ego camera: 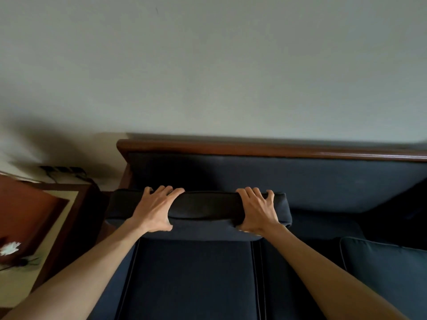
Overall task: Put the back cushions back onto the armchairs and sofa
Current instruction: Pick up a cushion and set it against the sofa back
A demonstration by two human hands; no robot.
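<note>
A dark blue back cushion (203,209) stands upright on the left end of the sofa, its top edge towards me. My left hand (154,209) grips that top edge near its left end. My right hand (258,210) grips it near the right end. The cushion stands a little in front of the sofa's upholstered backrest (300,179), which carries a wooden top rail (254,147). Below the cushion lie the sofa's dark blue seat cushions (194,280). The lower part of the back cushion is hidden behind its own top edge.
Another dark blue cushion (388,269) lies on the seat at the right edge. A wooden side table (53,218) with a pale top panel stands left of the sofa, with a white flower (10,248) on it. A plain wall rises behind the sofa.
</note>
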